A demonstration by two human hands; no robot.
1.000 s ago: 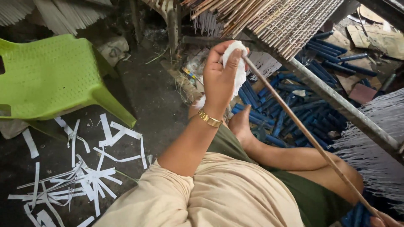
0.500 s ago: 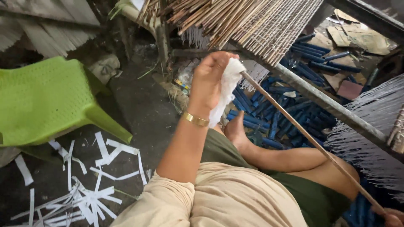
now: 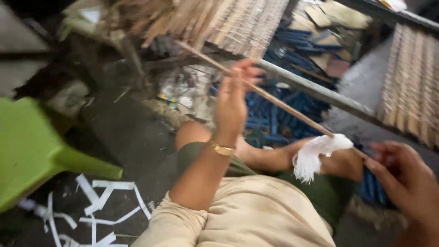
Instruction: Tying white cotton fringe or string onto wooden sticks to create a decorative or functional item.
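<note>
Two hands on long thin wooden stick: left hand pinching mid-stick, right hand pinching end nr white frayed cloth tuft; wrapping step, next needs steady twist.

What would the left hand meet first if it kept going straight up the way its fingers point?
Probably the bundle of pale wooden sticks hanging above. The left hand points up, its fingers on the long thin wooden stick. Depth is unclear, so it may pass in front.
</note>
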